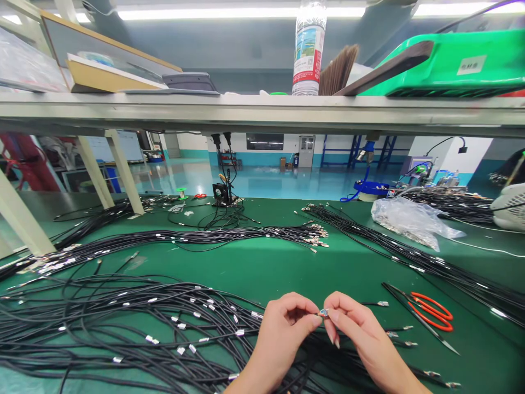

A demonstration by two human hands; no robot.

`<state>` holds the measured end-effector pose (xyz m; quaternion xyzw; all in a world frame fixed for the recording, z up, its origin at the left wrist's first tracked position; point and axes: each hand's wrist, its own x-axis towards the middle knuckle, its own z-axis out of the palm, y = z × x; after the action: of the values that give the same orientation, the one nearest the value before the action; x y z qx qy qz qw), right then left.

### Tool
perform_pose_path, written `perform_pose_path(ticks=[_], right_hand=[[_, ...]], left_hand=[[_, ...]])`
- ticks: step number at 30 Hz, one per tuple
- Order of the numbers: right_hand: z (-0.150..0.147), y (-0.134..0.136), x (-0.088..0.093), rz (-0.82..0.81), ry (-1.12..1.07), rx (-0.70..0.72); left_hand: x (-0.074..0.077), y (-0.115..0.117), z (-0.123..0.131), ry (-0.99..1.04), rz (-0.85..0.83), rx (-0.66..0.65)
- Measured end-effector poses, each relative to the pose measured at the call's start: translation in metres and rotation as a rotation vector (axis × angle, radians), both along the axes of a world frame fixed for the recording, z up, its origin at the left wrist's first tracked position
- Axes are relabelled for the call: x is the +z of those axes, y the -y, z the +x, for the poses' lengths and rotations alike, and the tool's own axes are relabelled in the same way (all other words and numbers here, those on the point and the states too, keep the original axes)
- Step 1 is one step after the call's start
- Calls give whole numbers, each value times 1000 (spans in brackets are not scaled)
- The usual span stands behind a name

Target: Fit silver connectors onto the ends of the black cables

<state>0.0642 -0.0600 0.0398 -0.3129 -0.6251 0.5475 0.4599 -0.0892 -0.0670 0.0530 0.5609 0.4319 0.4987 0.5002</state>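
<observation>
Both of my hands meet over the green table, fingertips pinched around a small connector with a bit of blue on it. My left hand grips its left side, where a cable end seems to enter, largely hidden by the fingers. From the right, my right hand holds the other side between thumb and index finger. Beneath and left of the hands spreads a loose heap of black cables with white labels. Several cable ends with metal tips stick out beyond my right hand.
Red-handled scissors lie open at the right. Behind are two cable bundles, a clear plastic bag and a small black device. A shelf spans above, bearing a bottle and green basket.
</observation>
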Motion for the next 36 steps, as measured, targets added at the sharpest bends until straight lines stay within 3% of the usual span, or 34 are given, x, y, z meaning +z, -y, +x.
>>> perform_pose_path(ticks=[5,36], right_hand=[[-1,3,1,7,58,-22],[-5,3,3,-16,96,-61]], left_hand=[[0,1,-1,137,-47,-89],[-8,-1,1,236,-238,-95]])
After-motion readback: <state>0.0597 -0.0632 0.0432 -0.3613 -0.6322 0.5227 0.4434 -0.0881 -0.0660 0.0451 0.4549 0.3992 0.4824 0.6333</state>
